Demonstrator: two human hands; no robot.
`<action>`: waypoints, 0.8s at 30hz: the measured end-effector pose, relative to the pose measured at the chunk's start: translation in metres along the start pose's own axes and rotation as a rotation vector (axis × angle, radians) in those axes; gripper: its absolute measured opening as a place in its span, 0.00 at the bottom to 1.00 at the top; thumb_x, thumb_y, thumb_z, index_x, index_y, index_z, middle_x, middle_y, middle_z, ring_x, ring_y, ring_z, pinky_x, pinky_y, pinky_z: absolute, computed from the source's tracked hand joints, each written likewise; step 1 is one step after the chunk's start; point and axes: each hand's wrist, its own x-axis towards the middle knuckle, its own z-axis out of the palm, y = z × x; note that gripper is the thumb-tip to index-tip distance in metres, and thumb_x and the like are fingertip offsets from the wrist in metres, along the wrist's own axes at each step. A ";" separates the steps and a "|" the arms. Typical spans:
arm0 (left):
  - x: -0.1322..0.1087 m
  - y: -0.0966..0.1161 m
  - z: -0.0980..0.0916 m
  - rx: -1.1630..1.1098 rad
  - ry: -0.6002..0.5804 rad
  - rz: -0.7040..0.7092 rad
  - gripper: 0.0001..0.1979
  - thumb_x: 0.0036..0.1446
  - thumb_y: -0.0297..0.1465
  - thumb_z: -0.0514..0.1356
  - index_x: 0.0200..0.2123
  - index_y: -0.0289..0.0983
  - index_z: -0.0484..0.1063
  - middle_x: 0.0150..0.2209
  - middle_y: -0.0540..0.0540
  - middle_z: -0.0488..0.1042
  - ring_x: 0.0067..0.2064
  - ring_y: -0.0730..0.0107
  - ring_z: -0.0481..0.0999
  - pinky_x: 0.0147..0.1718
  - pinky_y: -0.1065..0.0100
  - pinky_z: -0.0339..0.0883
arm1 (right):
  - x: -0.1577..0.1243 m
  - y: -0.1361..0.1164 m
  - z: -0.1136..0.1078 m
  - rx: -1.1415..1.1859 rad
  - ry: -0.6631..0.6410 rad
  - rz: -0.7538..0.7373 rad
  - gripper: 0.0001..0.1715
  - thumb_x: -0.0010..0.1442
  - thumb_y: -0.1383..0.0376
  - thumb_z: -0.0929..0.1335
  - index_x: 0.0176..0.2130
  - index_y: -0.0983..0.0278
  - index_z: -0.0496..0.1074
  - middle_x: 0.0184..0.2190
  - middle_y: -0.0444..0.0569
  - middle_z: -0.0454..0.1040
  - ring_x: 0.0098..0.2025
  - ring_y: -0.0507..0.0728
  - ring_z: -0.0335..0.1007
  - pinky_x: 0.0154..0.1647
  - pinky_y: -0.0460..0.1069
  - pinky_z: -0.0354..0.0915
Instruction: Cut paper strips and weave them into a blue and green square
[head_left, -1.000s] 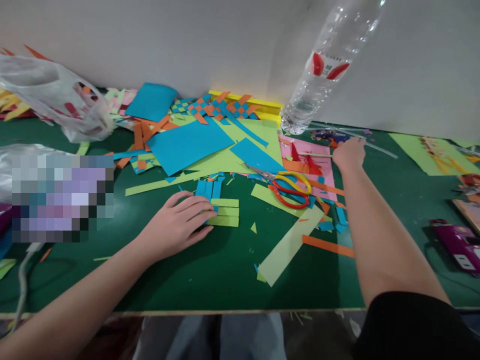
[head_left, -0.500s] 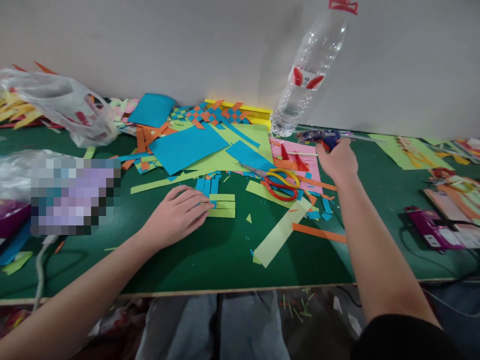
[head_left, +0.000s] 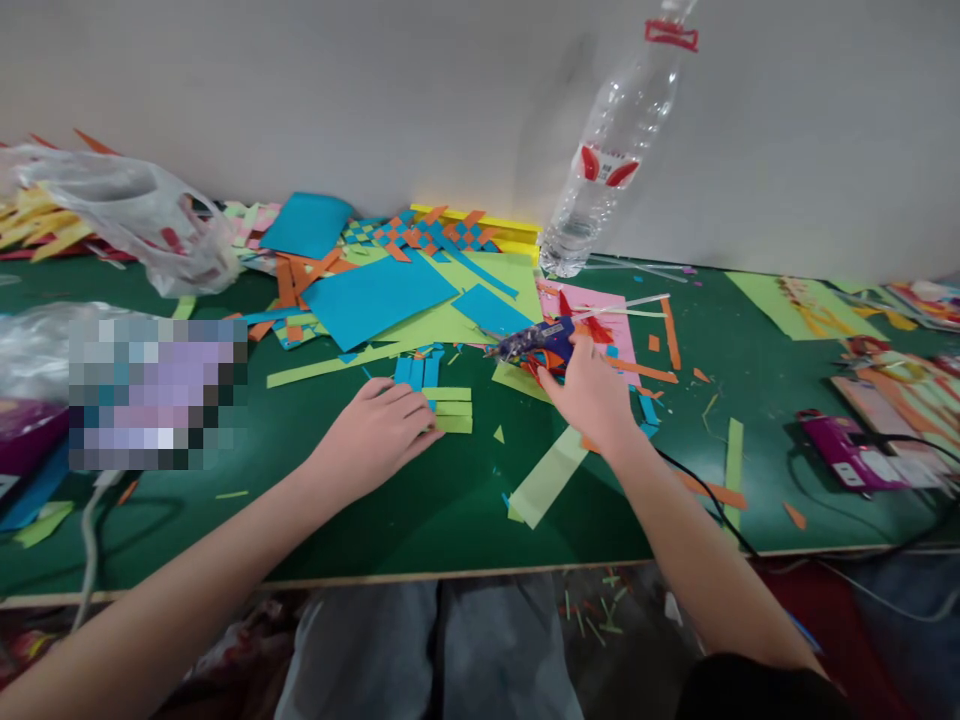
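Note:
My left hand (head_left: 381, 432) rests on the table, its fingers curved down over crossed paper strips and holding them against the surface. Green strip ends (head_left: 454, 411) stick out to the right of the fingers, and blue strip ends (head_left: 417, 371) point away from me. The middle of this piece is hidden under the hand. A dark blue hot glue gun (head_left: 534, 341) is gripped in my right hand (head_left: 592, 385), its nozzle pointing left and a clear glue stick (head_left: 630, 303) jutting from its back. Beneath the gun, the red-handled scissors (head_left: 537, 368) are mostly covered.
A clear bottle (head_left: 600, 165) leans by the wall. Blue sheets (head_left: 379, 300) and woven paper pieces (head_left: 435, 228) lie at the back. A pale green strip (head_left: 546, 480) lies at front. On the left is a pixelated object (head_left: 154, 395), on the right a purple power strip (head_left: 847, 455) with cables.
My right hand has brought the glue gun from the back right, near the bottle, leftward and closer, over the scissors. My left hand stays on the strips, having shifted only slightly.

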 end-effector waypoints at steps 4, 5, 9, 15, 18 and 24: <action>0.004 0.007 0.004 -0.002 0.025 -0.021 0.14 0.64 0.36 0.55 0.28 0.36 0.70 0.27 0.48 0.73 0.32 0.65 0.74 0.37 0.61 0.61 | -0.009 0.002 0.007 0.005 0.018 0.032 0.31 0.59 0.54 0.63 0.56 0.69 0.59 0.52 0.68 0.69 0.52 0.73 0.69 0.36 0.61 0.70; 0.005 0.009 0.005 -0.001 0.033 -0.022 0.13 0.64 0.36 0.55 0.29 0.36 0.71 0.28 0.47 0.74 0.33 0.65 0.74 0.37 0.61 0.61 | -0.010 0.004 0.008 0.015 0.013 0.038 0.32 0.60 0.53 0.63 0.56 0.69 0.58 0.53 0.68 0.68 0.53 0.73 0.68 0.36 0.61 0.70; 0.005 0.013 0.010 -0.037 0.065 -0.051 0.10 0.63 0.35 0.56 0.38 0.36 0.74 0.39 0.43 0.78 0.41 0.60 0.76 0.38 0.60 0.62 | -0.012 0.007 0.012 0.026 0.006 0.047 0.33 0.60 0.51 0.62 0.57 0.68 0.58 0.53 0.68 0.69 0.52 0.74 0.69 0.36 0.62 0.69; 0.004 0.011 0.014 -0.085 0.112 -0.013 0.09 0.62 0.33 0.59 0.42 0.36 0.75 0.41 0.45 0.80 0.45 0.60 0.76 0.42 0.60 0.63 | -0.013 0.008 0.013 0.002 0.017 0.039 0.33 0.61 0.48 0.61 0.56 0.66 0.59 0.49 0.66 0.71 0.43 0.71 0.73 0.30 0.59 0.67; 0.004 0.010 0.014 -0.086 0.093 0.013 0.08 0.63 0.32 0.57 0.41 0.37 0.75 0.41 0.47 0.80 0.44 0.62 0.77 0.42 0.61 0.62 | -0.015 0.008 0.013 -0.004 0.026 0.036 0.33 0.60 0.47 0.61 0.56 0.65 0.60 0.46 0.64 0.73 0.38 0.69 0.75 0.28 0.57 0.66; 0.004 0.011 0.014 -0.036 0.121 0.038 0.09 0.65 0.28 0.55 0.38 0.36 0.75 0.38 0.48 0.81 0.41 0.64 0.78 0.44 0.60 0.61 | -0.021 0.005 0.008 -0.007 -0.005 0.045 0.31 0.60 0.47 0.61 0.53 0.65 0.61 0.43 0.63 0.74 0.34 0.67 0.75 0.24 0.55 0.63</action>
